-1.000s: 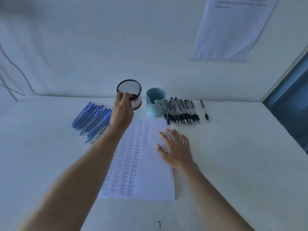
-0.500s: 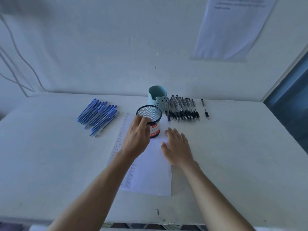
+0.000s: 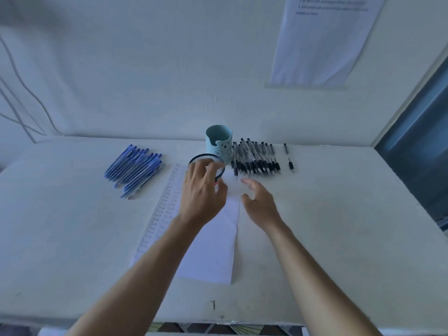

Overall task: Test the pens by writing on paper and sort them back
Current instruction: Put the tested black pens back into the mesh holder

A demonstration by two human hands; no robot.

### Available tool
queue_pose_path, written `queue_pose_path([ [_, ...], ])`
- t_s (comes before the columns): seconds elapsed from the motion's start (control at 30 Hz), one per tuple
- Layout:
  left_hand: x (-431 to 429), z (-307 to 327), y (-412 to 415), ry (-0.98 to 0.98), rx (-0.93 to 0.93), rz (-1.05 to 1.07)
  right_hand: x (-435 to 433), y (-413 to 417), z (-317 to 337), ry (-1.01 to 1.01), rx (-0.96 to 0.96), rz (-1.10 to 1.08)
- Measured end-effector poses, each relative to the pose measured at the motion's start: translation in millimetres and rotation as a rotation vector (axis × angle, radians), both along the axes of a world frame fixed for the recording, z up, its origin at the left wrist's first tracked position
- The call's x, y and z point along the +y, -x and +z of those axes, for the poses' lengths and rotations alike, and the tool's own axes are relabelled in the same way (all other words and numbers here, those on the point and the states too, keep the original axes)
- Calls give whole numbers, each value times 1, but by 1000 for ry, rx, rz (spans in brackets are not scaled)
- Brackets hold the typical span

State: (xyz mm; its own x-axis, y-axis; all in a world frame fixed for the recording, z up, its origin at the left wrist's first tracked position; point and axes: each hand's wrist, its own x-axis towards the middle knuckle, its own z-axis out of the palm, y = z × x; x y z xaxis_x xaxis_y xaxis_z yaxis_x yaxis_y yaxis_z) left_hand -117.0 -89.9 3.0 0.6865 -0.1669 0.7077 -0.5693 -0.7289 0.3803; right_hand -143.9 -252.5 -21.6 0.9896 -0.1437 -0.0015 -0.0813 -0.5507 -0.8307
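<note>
Flanking two cups, two pen piles.

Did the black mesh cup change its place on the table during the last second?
Yes. The black mesh cup came toward the person: it stood left of the teal cup, now it stands in front of it, on the paper.

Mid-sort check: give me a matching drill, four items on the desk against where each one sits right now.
Items: 1 blue pens; 2 black pens; 3 mesh cup; 4 teal cup.
Places: A right of the teal cup; B at the paper's far end, by the left hand; C directly behind the mesh cup; D left of the paper.
Pairs: 1-D, 2-A, 3-B, 4-C.
</note>
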Motion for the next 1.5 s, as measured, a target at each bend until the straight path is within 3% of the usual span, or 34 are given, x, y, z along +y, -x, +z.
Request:
queue_pose_path([
  [0.1, -32, 15, -2, -19, 31, -173, -25, -5, 11, -71, -83, -178],
  [0.2, -70, 20, -13, -31, 278, -258, -58, -17, 17, -60, -144, -348],
  [0.3, -102, 14, -35, 38, 562, -168, -90, -36, 12, -52, -126, -450],
  [0.4, -121, 5, -61, 50, 699, 0, -113, -62, 4, 12, -94, -484],
  [0.57, -137, 3, -91, 17, 742, 206, -131, -106, 5, 170, 89, -459],
  [0.77, -149, -4, -115, -48, 853, 274, -131, -144, 4, 317, 260, -280],
  [0.87, -151, -6, -120, -63, 898, 257, -130, -151, 2, 345, 282, -234],
  [1.13, -147, 1, -126, -100, 997, 234, -136, -155, 10, 191, 297, -152],
  [1.5, -153, 4, -118, -140, 988, 175, -139, -150, 15, 365, 354, -121],
])
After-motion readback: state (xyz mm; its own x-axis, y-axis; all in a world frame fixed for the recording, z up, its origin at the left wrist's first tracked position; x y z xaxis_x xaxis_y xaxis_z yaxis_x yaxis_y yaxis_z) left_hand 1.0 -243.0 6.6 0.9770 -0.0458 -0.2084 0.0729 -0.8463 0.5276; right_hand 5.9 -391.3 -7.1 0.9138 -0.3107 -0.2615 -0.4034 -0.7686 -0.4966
